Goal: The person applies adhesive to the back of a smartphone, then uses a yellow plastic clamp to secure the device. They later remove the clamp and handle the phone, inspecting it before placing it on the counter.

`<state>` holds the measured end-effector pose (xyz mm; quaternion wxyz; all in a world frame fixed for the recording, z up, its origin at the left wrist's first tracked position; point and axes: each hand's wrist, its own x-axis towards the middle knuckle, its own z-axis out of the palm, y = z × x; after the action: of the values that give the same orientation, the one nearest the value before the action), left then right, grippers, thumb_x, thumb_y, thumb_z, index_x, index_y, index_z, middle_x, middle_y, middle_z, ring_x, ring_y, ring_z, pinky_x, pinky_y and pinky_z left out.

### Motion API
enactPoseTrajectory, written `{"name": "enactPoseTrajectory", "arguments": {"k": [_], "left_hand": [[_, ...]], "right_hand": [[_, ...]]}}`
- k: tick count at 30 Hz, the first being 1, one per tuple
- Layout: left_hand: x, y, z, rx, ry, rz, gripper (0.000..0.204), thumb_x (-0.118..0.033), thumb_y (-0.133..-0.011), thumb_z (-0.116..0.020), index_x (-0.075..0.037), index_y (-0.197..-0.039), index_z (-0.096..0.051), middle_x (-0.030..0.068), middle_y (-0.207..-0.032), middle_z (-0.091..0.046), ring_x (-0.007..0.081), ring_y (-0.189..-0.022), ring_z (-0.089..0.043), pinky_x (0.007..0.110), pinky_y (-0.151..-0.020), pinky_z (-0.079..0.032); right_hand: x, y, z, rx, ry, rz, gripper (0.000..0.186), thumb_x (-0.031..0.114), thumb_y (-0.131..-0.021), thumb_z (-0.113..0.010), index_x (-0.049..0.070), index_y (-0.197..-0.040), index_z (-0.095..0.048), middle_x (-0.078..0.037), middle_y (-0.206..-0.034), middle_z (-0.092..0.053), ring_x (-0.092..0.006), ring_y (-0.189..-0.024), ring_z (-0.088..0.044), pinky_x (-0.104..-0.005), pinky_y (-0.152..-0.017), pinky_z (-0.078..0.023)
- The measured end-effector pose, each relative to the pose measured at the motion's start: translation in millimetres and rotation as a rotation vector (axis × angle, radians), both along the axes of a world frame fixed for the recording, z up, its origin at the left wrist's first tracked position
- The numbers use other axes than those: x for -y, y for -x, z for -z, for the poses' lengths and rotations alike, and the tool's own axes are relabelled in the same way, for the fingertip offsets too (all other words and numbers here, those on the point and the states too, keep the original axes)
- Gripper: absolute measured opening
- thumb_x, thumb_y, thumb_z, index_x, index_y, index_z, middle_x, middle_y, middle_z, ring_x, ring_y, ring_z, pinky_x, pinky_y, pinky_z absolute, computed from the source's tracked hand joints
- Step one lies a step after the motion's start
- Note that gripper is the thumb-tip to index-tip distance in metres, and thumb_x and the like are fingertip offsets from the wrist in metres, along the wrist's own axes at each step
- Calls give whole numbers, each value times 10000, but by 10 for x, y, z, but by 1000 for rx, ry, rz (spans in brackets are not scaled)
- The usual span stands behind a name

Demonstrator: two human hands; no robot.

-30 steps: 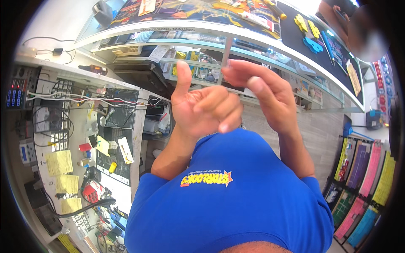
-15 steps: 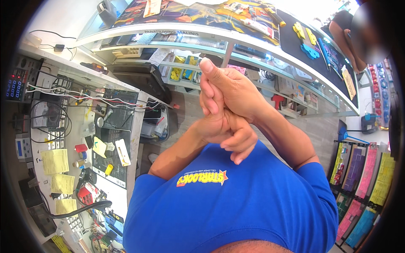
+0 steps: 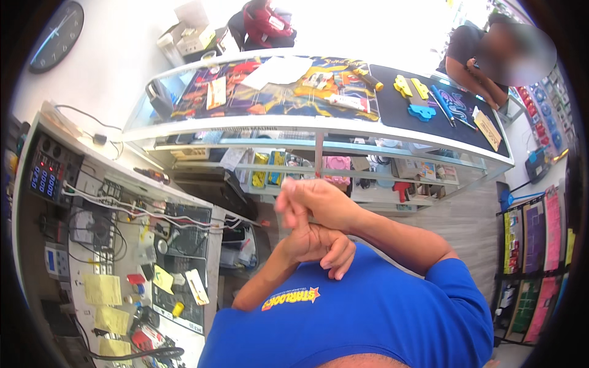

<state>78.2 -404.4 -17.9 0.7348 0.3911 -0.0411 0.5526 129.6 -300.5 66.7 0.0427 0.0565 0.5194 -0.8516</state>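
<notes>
My left hand (image 3: 320,244) is in front of my chest, above the blue shirt (image 3: 362,300). Its lower fingers bend loosely apart toward the right with nothing in them, while one finger points up into my other hand. Just above, my right hand (image 3: 328,205) presses against it, thumb uppermost, its fingers curled around that raised finger. The right fingertips are slightly blurred, and part of the grip is hidden behind the knuckles. No tool or part shows in either hand.
A workbench (image 3: 211,270) on the left carries a power supply (image 3: 50,168), cables, yellow notes (image 3: 103,289) and small tools. Ahead stands a glass display counter (image 3: 343,126) with mats, papers and blue tweezers (image 3: 443,105). Two people are beyond it. Racks (image 3: 527,276) hang at right.
My view has tilted up, so more of the counter and a wall clock show. Both hands sit lower in the picture, still clasped, with the raised finger still held.
</notes>
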Motion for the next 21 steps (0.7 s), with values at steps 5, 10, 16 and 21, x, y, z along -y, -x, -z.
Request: {"name": "enactPoseTrajectory", "arguments": {"k": [5,10,16,21], "left_hand": [[-45,26,19,-49,31,-72,1174,-1054,-693,57,-68,-661,-581,70,-624,-507,333,-727,-638,385,-654,-516],[-113,41,48,-120,128,-48,1207,-1043,-636,98,-45,-700,-579,98,-718,-546,326,-820,-670,350,-633,-556],[-215,158,106,-101,59,-86,1254,-1041,-641,99,-22,-735,-626,107,-735,-563,306,-868,-682,348,-666,-564],[-465,173,103,-436,256,-114,1266,-988,-716,153,-11,-742,-652,98,-812,-630,268,-907,-690,356,-816,-562]], "right_hand": [[-116,6,90,-109,-171,-87,385,382,-1125,-514,28,-1037,-638,-43,-820,-674,-99,-797,-611,-261,-764,-517],[-244,84,58,116,-180,-67,454,445,-1108,-543,25,-970,-643,-45,-765,-665,-97,-742,-612,-265,-710,-519],[-96,45,94,-108,-143,220,554,503,-1097,-538,34,-824,-653,-52,-669,-647,-111,-632,-611,-263,-621,-509],[-574,7,143,59,-243,216,617,519,-1104,-510,43,-732,-632,-65,-682,-659,-128,-614,-615,-281,-636,-507]]}}
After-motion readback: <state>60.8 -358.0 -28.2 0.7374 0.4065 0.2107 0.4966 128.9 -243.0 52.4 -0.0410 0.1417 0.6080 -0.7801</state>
